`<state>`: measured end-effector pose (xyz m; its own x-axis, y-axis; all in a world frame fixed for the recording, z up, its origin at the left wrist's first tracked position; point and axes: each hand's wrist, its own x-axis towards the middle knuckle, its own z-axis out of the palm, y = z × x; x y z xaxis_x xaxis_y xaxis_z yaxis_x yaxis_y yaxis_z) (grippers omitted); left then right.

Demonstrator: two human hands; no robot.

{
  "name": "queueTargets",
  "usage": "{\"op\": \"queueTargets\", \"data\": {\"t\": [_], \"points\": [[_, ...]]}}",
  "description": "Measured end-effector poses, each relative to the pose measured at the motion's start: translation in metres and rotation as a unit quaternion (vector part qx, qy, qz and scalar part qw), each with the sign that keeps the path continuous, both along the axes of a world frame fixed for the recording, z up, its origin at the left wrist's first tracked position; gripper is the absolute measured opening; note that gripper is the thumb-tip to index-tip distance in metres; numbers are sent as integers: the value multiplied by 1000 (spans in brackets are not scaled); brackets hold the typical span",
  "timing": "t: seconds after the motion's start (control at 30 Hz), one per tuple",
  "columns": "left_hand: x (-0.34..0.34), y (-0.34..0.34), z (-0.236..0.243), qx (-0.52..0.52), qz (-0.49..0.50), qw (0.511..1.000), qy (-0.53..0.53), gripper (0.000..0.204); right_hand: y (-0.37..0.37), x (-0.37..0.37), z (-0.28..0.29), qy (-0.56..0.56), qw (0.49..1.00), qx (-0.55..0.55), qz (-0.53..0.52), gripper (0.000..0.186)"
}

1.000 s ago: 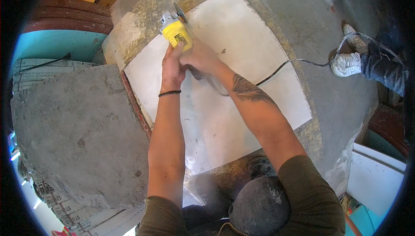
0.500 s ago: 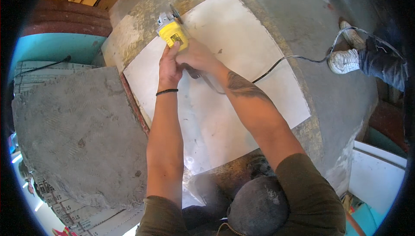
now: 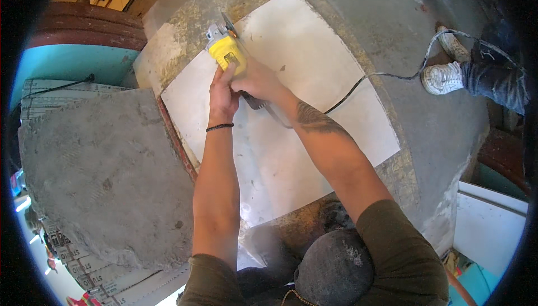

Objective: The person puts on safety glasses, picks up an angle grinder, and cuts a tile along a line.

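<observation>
Workshop or building site: yellow angle grinder (image 3: 227, 51), bare cement (image 3: 440, 121).

Just ahead of the left hand (image 3: 223, 97), a small dark label (image 3: 230, 58) with fine marks stands on the yellow housing of the angle grinder (image 3: 224, 48); its print is too small to read. Well to the left of the same hand and nearer the person's body, the pale cartons (image 3: 92, 275) carry dark capital letters in short, repeated lines along their sides, partly readable and bent by the lens. Farther left of that hand, about level with it, the pale stack (image 3: 70, 87) shows faint grey lines, too small to make out as lettering.
</observation>
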<state>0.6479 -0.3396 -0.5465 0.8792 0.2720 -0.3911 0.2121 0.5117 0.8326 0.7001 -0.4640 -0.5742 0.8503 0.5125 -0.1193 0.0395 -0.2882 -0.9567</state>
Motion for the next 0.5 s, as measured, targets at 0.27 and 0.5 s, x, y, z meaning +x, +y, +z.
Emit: {"op": "queueTargets", "data": {"t": [0.27, 0.5], "points": [[5, 11, 4, 35, -37, 996, 80, 42, 0, -1, 6, 27, 999, -24, -5, 61], [10, 10, 2, 48, -28, 995, 81, 43, 3, 6, 1, 60, 998, 8, -2, 77]]}}
